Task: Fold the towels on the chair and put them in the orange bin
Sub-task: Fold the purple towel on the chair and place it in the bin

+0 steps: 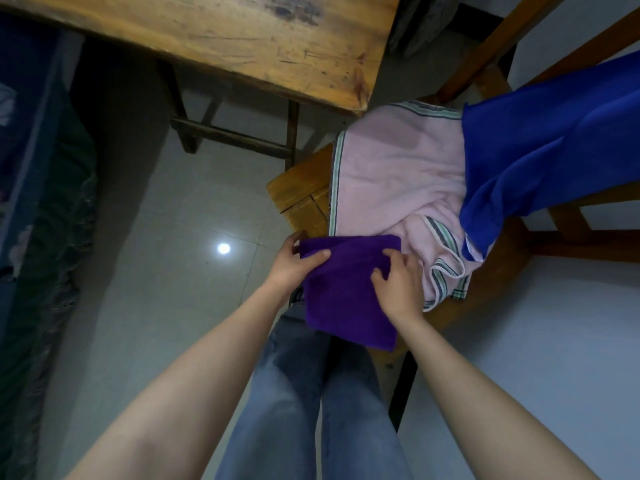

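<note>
A folded purple towel (349, 289) hangs in front of my legs at the near edge of the wooden chair (301, 192). My left hand (294, 263) pinches its upper left corner. My right hand (398, 282) grips its right side, fingers curled onto the cloth. A pink towel (394, 181) with striped borders lies rumpled across the chair seat. A blue towel (547, 147) drapes over the chair's right side and partly covers the pink one. No orange bin is in view.
A worn wooden table (242, 39) stands just behind and left of the chair, its legs on the glossy tiled floor (194, 237). Dark patterned fabric (41, 202) fills the left edge. A white wall lies to the right.
</note>
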### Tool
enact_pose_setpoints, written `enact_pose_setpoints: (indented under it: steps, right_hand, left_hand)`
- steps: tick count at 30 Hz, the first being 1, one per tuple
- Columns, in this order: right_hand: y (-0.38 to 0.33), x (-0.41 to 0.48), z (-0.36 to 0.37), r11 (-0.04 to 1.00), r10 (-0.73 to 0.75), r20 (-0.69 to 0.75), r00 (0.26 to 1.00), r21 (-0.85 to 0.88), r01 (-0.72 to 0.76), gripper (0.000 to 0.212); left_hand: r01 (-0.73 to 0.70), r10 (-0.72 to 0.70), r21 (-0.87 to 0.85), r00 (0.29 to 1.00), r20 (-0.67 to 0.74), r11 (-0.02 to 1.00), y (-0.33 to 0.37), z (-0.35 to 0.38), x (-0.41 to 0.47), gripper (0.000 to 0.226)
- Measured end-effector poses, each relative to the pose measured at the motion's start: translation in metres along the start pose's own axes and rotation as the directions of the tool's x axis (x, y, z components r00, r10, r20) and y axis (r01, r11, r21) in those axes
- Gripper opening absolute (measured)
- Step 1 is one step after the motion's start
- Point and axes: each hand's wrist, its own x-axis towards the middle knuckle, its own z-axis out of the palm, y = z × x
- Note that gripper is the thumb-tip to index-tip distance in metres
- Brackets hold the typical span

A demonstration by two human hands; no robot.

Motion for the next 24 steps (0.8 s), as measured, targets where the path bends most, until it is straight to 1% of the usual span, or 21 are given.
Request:
enact_pose_setpoints:
  steps: [2, 3, 6, 7, 9, 10, 11, 12, 14, 15, 16, 18, 20, 22, 23, 24]
  right_hand:
    - [0.001, 0.007, -0.002, 0.999, 0.034, -0.022, 0.999, 0.022, -0.034, 0.051]
    - [0.001, 0.012, -0.002, 0.996, 0.046, -0.022, 0.999, 0.073, -0.045, 0.051]
    - [0.002, 0.025, 0.001, 0.958, 0.009, 0.018, 1.000, 0.287, -0.013, 0.042]
    - [0.002, 0.027, 0.001, 0.948, 0.003, 0.036, 0.999, 0.317, -0.015, 0.046]
    - [0.002, 0.029, -0.003, 0.940, 0.027, 0.073, 0.997, 0.338, -0.050, 0.063]
    - [0.003, 0.030, -0.006, 0.934, 0.037, 0.096, 0.995, 0.351, -0.068, 0.067]
    - [0.004, 0.032, -0.008, 0.931, 0.022, 0.117, 0.993, 0.358, -0.063, 0.064]
    - [0.006, 0.032, -0.011, 0.934, -0.018, 0.131, 0.991, 0.357, -0.030, 0.054]
    - [0.008, 0.030, -0.018, 0.953, -0.118, 0.135, 0.984, 0.293, 0.074, 0.029]
    - [0.009, 0.029, -0.021, 0.963, -0.163, 0.137, 0.977, 0.237, 0.127, 0.021]
    - [0.011, 0.027, -0.024, 0.968, -0.205, 0.143, 0.968, 0.175, 0.179, 0.017]
    - [0.011, 0.021, -0.032, 0.967, -0.254, 0.174, 0.951, 0.022, 0.254, 0.024]
    - [0.011, 0.015, -0.040, 0.950, -0.251, 0.236, 0.939, -0.126, 0.285, 0.039]
    - [0.011, 0.004, -0.046, 0.914, -0.267, 0.290, 0.919, -0.227, 0.337, 0.049]
    - [0.012, -0.003, -0.050, 0.888, -0.288, 0.302, 0.909, -0.269, 0.372, 0.049]
    - [0.011, -0.011, -0.054, 0.865, -0.305, 0.312, 0.900, -0.305, 0.399, 0.045]
  left_hand:
    - [-0.031, 0.029, 0.073, 0.999, 0.024, 0.997, 0.000, 0.000, -0.001, 0.072]
    - [-0.041, 0.041, 0.098, 0.999, 0.009, 0.994, 0.000, 0.000, -0.001, 0.068]
    - [-0.046, 0.056, 0.170, 0.997, -0.055, 0.984, 0.004, -0.003, 0.004, 0.048]
    - [-0.053, 0.064, 0.195, 0.997, -0.049, 0.979, 0.006, -0.004, 0.006, 0.042]
    - [-0.088, 0.094, 0.247, 0.996, -0.010, 0.965, 0.007, -0.007, 0.009, 0.030]
    - [-0.118, 0.119, 0.292, 0.993, 0.014, 0.949, 0.007, -0.009, 0.009, 0.023]
    - [-0.153, 0.148, 0.353, 0.988, 0.044, 0.923, 0.008, -0.012, 0.009, 0.018]
    - [-0.188, 0.170, 0.419, 0.982, 0.081, 0.888, 0.008, -0.015, 0.009, 0.015]
    - [-0.245, 0.188, 0.526, 0.969, 0.161, 0.814, 0.010, -0.020, 0.006, 0.014]
    - [-0.269, 0.188, 0.559, 0.962, 0.200, 0.784, 0.011, -0.022, 0.003, 0.015]
    - [-0.290, 0.186, 0.584, 0.955, 0.233, 0.758, 0.012, -0.023, 0.000, 0.016]
    - [-0.338, 0.195, 0.637, 0.938, 0.285, 0.693, 0.013, -0.024, -0.007, 0.021]
    - [-0.408, 0.210, 0.698, 0.911, 0.355, 0.588, 0.014, -0.024, -0.015, 0.033]
    - [-0.486, 0.202, 0.753, 0.873, 0.444, 0.444, 0.014, -0.023, -0.026, 0.050]
    - [-0.526, 0.202, 0.775, 0.850, 0.486, 0.350, 0.015, -0.022, -0.033, 0.051]
    - [-0.557, 0.206, 0.788, 0.830, 0.519, 0.263, 0.015, -0.021, -0.039, 0.047]
